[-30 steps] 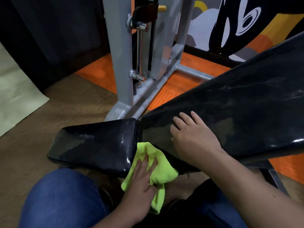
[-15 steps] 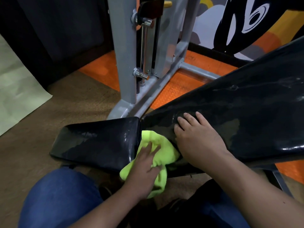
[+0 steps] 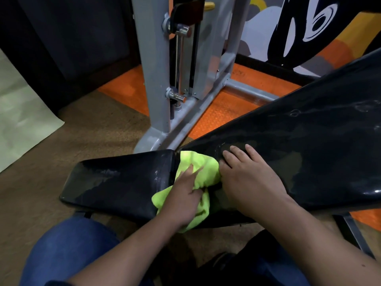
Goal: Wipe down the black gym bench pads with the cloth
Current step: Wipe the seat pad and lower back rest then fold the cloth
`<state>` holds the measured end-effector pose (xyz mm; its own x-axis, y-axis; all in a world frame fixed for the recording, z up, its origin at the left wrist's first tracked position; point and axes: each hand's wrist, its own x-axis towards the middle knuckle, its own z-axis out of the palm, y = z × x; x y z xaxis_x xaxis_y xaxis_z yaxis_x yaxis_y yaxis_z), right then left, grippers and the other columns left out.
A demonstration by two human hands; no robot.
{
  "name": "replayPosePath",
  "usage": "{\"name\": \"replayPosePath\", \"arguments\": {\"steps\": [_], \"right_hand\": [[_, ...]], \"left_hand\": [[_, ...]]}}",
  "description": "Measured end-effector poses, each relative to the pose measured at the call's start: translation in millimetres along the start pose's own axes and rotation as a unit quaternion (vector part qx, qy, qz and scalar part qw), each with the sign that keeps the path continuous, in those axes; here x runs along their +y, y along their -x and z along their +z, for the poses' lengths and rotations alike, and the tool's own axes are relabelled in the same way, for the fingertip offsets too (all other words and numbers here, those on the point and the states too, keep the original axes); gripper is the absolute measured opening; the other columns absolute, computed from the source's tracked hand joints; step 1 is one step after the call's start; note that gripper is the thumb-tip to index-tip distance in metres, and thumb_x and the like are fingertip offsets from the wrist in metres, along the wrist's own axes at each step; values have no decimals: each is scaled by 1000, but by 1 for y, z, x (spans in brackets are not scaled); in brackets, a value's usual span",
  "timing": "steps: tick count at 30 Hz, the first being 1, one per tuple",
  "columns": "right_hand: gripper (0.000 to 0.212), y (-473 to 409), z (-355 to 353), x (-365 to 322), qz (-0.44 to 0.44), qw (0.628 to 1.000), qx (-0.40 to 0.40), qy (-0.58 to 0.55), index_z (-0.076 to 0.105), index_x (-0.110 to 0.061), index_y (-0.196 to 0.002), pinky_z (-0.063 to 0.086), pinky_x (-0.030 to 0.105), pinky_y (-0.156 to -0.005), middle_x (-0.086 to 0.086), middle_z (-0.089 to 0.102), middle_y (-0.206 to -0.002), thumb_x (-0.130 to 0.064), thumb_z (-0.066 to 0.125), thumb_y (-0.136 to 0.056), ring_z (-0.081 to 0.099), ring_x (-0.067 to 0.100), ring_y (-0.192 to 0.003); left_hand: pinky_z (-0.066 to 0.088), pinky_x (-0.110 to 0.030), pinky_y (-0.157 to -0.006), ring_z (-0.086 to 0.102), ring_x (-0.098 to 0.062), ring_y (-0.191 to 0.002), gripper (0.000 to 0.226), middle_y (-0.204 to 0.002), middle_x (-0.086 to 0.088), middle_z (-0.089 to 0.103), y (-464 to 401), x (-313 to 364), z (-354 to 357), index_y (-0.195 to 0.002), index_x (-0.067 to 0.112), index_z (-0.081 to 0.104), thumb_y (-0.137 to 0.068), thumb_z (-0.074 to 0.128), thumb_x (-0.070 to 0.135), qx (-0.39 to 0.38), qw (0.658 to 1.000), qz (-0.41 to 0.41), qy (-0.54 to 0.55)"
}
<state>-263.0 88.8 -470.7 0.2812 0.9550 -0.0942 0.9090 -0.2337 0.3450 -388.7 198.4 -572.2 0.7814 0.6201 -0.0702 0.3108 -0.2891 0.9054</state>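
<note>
Two black bench pads fill the middle of the view. Biggest is the long back pad (image 3: 299, 153), which rises from the near centre up toward the far right, its glossy surface streaked with smears. To its left lies the smaller seat pad (image 3: 117, 182), nearly flat, with a narrow gap between the two. Beyond them stands a grey steel machine frame (image 3: 156, 79) on an orange floor mat (image 3: 222, 112), with brown flooring (image 3: 92, 129) to the left. Blue-jeaned knees (image 3: 68, 250) show at the near edge.

At the gap sits the bright yellow-green cloth (image 3: 198, 170), bunched over the low end of the back pad and touching the seat pad's right edge. The left hand (image 3: 185, 199) lies on top of it, fingers stretched forward and pressing it down rather than clenched around it. The right hand (image 3: 247, 178) rests flat on the back pad just right of the cloth, fingers straight, grasping nothing.
</note>
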Motion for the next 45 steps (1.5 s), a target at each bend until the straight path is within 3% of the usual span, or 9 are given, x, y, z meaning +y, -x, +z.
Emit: {"name": "replayPosePath", "arguments": {"steps": [6, 9, 19, 22, 27, 31, 35, 39, 45], "right_hand": [[59, 0, 0, 0, 4, 1000, 5, -3, 60, -8, -131, 19, 54, -119, 18, 52, -145, -30, 20, -93, 41, 36, -140], [65, 1, -2, 0, 4, 1000, -6, -5, 61, -9, -129, 19, 54, -119, 19, 52, -143, -32, 14, -91, 41, 37, -139], [48, -3, -9, -1, -13, 999, -33, -4, 55, -12, -134, 13, 52, -121, 18, 43, -151, -32, 28, -99, 30, 35, -145], [48, -5, -12, 0, -14, 999, -27, -11, 51, -12, -138, 10, 52, -122, 17, 40, -153, -32, 29, -100, 26, 34, -147], [46, -4, -5, 1, -11, 999, -38, -9, 57, -8, -132, 18, 55, -120, 20, 49, -146, -30, 36, -98, 36, 37, -142], [48, -7, -7, 0, -10, 999, -33, -20, 57, -7, -133, 17, 56, -120, 21, 48, -147, -29, 34, -97, 35, 37, -143], [57, -5, 0, -1, 7, 999, -19, -27, 65, -4, -122, 26, 57, -117, 22, 57, -137, -27, 22, -93, 46, 39, -135], [46, -7, -5, -2, 6, 999, -14, -33, 64, -6, -124, 22, 56, -118, 22, 55, -140, -26, 34, -96, 43, 38, -138], [55, -9, 3, -2, 19, 999, 1, -47, 67, -3, -119, 27, 56, -117, 23, 60, -132, -24, 24, -90, 48, 40, -132]], "left_hand": [[20, -33, -118, 20, -13, -146, 57, -158, 11, 24, -26, -1, -7, -143, 39, 41, -90, 47, 16, 11, 999, -33, -10], [18, -34, -119, 19, -11, -146, 67, -159, 10, 23, -19, -2, -6, -134, 61, 32, -91, 49, 12, -17, 1000, 8, -15], [25, -28, -109, 30, -17, -141, 58, -156, 6, 31, -50, -3, -18, -145, 33, 39, -91, 51, 18, -5, 996, -58, -63], [32, -31, -100, 42, -23, -131, 44, -145, 3, 46, -71, 6, -21, -137, 28, 49, -93, 48, 22, 14, 997, -68, -38], [26, -20, -92, 38, -3, -118, 48, -130, 20, 42, -71, 7, -21, -138, 28, 50, -92, 50, 14, 12, 999, -22, -44], [32, -27, -88, 50, -18, -114, 32, -124, 5, 57, -90, 11, -18, -124, 23, 58, -94, 47, 18, 38, 998, -42, -21], [32, -25, -88, 48, -9, -108, 35, -119, 15, 54, -84, 5, -21, -121, 27, 61, -91, 49, 13, 26, 999, -18, -9], [36, -28, -80, 56, -18, -98, 20, -99, 7, 63, -107, 15, -21, -99, 31, 59, -91, 48, 18, 31, 996, -80, 6], [48, -41, -94, 62, -24, -99, 26, -101, -1, 69, -112, -5, -30, -103, 26, 65, -84, 48, 18, 22, 996, -84, -12]]}}
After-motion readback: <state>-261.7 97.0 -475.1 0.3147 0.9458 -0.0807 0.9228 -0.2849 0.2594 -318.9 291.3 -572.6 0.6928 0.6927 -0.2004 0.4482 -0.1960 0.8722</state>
